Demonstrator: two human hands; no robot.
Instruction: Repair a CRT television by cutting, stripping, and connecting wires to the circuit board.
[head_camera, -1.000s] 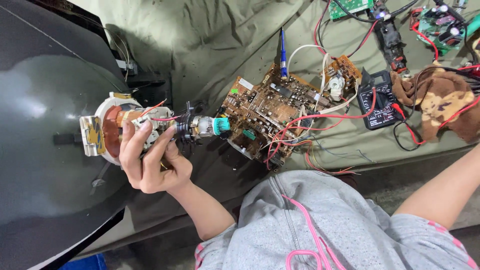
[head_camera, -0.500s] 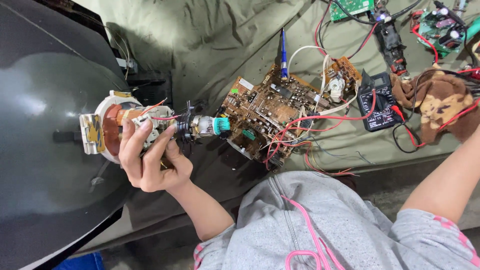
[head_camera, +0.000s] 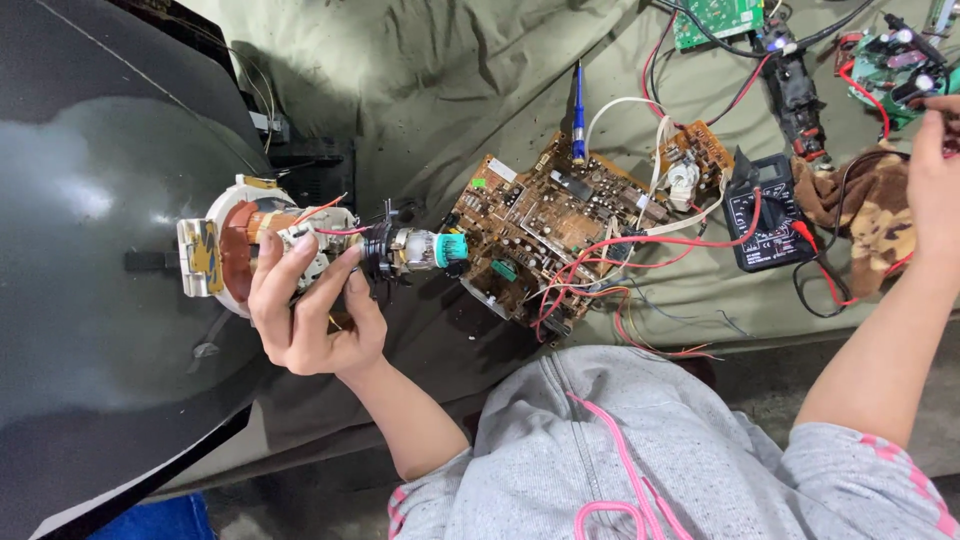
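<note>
Our left hand (head_camera: 305, 315) curls around the picture tube neck (head_camera: 405, 248), fingers closed on its wired collar; the neck's axis runs sideways past our fingertips. Our right hand (head_camera: 935, 175) reaches well away, grip unclear.

You find bare green cloth (head_camera: 440, 80) open above the circuit board (head_camera: 545, 235); red wires (head_camera: 640, 250) and the multimeter (head_camera: 765, 215) crowd its right side.
</note>
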